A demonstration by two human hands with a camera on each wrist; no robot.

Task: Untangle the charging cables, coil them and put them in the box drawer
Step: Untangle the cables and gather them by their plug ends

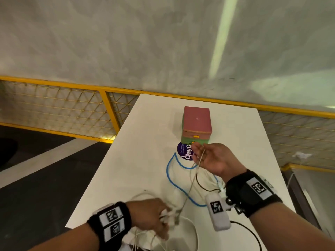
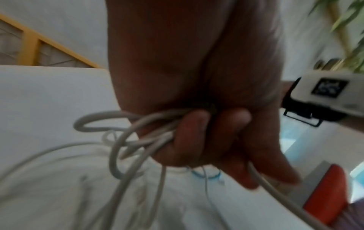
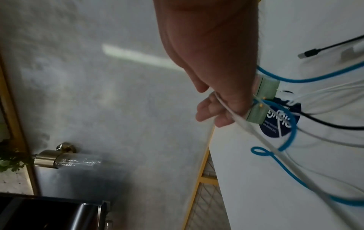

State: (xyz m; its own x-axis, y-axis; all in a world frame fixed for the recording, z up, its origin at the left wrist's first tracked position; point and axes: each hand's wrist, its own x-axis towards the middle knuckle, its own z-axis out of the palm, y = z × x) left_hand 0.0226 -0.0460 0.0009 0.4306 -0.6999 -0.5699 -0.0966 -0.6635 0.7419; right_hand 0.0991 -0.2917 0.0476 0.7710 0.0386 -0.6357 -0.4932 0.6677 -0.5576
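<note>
My left hand point(image 1: 164, 219) grips a bundle of white cable loops point(image 2: 126, 133) low over the near edge of the white table point(image 1: 137, 160); its fingers point(image 2: 197, 126) curl round the strands. From there a white cable point(image 1: 190, 187) runs taut up to my right hand point(image 1: 197, 153), which pinches it in the air just in front of the box. The box point(image 1: 196, 124) has a pink top, green base and yellow drawer tabs, and looks closed. A blue cable point(image 1: 169, 175) and a black cable point(image 1: 200, 185) lie tangled with white ones between my hands.
A round purple sticker point(image 1: 184, 151) lies on the table in front of the box. A black USB plug point(image 3: 308, 53) rests on the tabletop. A yellow mesh railing point(image 1: 108, 109) runs behind and left of the table. An orange seat point(image 2: 325, 196) stands beside the table.
</note>
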